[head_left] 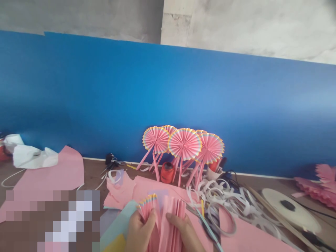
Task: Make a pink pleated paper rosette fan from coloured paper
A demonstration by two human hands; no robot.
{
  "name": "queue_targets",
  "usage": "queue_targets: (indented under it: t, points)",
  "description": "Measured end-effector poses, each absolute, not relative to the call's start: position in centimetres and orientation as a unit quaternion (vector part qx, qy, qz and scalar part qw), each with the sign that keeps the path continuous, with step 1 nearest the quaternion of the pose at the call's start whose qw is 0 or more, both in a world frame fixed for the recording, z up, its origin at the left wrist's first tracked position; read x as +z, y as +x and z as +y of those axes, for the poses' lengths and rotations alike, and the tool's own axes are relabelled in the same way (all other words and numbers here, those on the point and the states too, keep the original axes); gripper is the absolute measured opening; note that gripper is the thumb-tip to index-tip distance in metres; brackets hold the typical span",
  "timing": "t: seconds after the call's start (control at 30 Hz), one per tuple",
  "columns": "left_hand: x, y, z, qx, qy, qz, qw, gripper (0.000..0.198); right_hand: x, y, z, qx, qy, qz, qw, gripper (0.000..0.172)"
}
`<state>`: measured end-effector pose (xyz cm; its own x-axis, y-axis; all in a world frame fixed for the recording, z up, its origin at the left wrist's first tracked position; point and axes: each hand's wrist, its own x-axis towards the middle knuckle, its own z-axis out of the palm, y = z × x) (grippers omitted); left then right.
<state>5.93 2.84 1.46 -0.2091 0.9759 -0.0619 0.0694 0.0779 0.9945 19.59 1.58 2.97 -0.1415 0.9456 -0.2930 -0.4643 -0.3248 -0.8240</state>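
1. Currently pinching striped-edge pleats of pink paper at the near middle of the bench, using the left hand, thumb pressed over the folds.
2. Likewise pinching plain pink pleats with the right hand, thumb across the front, close beside the left hand; cannot tell whether joined to the striped-edge pleats.
3. Spread out beyond both hands: pink sheets, with a pale teal sheet just left of the left hand.
4. Standing farther off, before a blue panel: round pleated wheels on folded pink legs, near a red spool.
5. Lying just right of the right hand: a pale blue handle and a grey ring, with curled white strips farther back.
6. Resting well to the right: a cream disc with a dark knob, and ruffled pink paper beyond.
7. Lying far left: a large pink sheet, plus crumpled white material.
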Motion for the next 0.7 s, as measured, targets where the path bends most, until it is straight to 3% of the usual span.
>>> queue_targets:
  t: [0.17,0.3,0.53,0.7]
  points:
    - [2.1,6.1,2.7,0.475,0.417,0.617,0.469,0.029,2.7,19.7,1.9,0.695,-0.412,-0.281,0.519,0.044]
    - [1.8,6.1,2.6,0.446,0.452,0.637,0.437,0.018,1.5,19.8,2.5,0.671,-0.437,-0.281,0.529,0.041]
    - [1.9,6.5,2.2,0.522,0.433,0.602,0.420,0.023,0.2,20.0,2.8,0.657,-0.452,-0.276,0.536,0.046]
    - [1.2,6.6,2.1,0.500,0.455,0.631,0.381,0.022,0.6,19.9,2.7,0.657,-0.453,-0.281,0.534,0.046]
